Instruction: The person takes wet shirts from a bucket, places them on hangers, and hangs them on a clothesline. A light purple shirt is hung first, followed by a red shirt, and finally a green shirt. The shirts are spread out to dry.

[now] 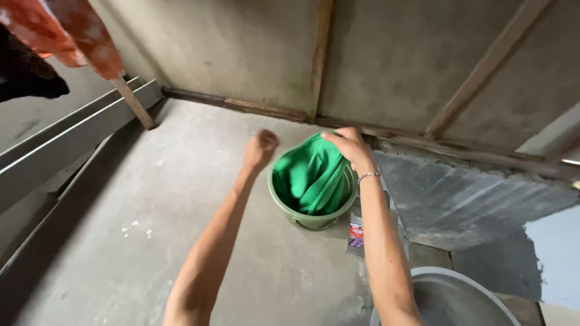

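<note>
We grip the green cloth (pixel 311 175) with our right hand (pixel 349 147), fingers closed over its top edge. The cloth hangs down into the green plastic bucket (pixel 308 221), which stands on the concrete floor (pixel 181 199) near the wall base. Our left hand (pixel 260 149) is closed in a loose fist, empty, just left of the bucket rim and apart from the cloth. A grey metal basin (pixel 471 290) sits at lower right. An orange patterned cloth (pixel 72 30) hangs at upper left.
</note>
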